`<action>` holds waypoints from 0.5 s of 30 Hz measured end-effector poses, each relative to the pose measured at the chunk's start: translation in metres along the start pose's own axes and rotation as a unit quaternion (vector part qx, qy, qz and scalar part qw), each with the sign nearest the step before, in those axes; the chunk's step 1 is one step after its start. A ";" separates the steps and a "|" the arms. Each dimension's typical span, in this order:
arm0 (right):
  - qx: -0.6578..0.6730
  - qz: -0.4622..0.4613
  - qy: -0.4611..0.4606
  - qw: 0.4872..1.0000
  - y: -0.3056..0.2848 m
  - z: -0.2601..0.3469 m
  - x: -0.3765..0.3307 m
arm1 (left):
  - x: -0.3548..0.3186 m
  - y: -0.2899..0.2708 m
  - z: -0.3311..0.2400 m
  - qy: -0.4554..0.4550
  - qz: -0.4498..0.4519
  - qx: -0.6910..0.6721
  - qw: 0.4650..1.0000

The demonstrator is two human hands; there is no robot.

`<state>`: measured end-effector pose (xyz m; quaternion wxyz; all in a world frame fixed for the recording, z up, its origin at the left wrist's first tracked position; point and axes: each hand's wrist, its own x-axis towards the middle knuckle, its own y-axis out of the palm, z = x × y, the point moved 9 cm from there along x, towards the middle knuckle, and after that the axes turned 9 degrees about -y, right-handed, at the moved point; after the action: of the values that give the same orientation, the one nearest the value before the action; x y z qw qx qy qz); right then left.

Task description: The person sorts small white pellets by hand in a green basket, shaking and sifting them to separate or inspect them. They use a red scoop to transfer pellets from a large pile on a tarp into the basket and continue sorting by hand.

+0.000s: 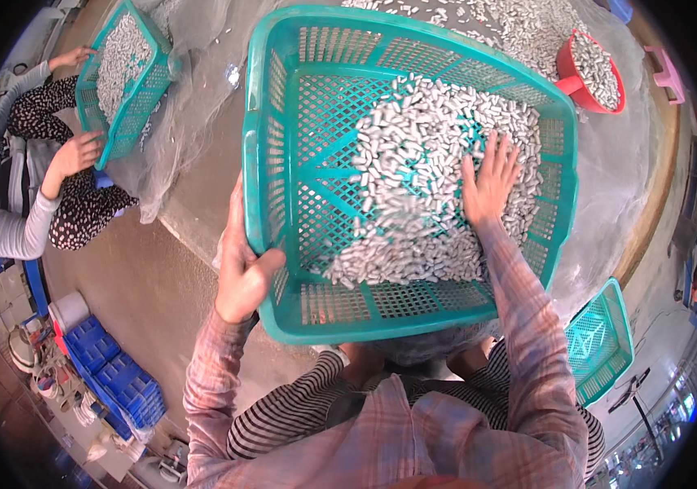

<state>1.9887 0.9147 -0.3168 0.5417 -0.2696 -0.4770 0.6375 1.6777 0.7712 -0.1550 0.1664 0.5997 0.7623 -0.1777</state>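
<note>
A large teal plastic basket (316, 200) with slotted walls and a mesh bottom is tilted in front of me, above my lap. Many small whitish-grey cylindrical pellets (401, 155) lie in its middle and right side; some near the lower middle are smeared by motion. My left hand (244, 273) grips the basket's left rim near the lower left corner, thumb over the edge. Inside the basket, my right hand (491, 179) lies flat on the pellets with its fingers stretched out.
A co-worker (47, 171) at the left holds another teal basket (120, 151) of pellets. A red scoop (580, 88) full of pellets sits at the far right, near a pellet heap (527, 28). Another teal basket (601, 342) stands at the right; blue crates (112, 371) are lower left.
</note>
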 end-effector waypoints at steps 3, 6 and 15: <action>0.055 -0.100 0.082 0.990 0.015 0.037 0.042 | 0.010 0.000 0.015 0.021 0.005 -0.026 0.999; 0.120 -0.119 -0.135 0.976 0.002 0.153 0.065 | 0.008 -0.004 0.016 -0.002 -0.011 -0.013 1.000; 0.136 0.328 -0.428 0.831 -0.004 0.122 -0.090 | 0.013 -0.010 0.013 0.004 -0.007 -0.016 1.000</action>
<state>1.9098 0.7905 -0.2797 0.0736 -0.0343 -0.4532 0.8877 1.6656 0.7738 -0.1718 0.1717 0.5920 0.7700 -0.1647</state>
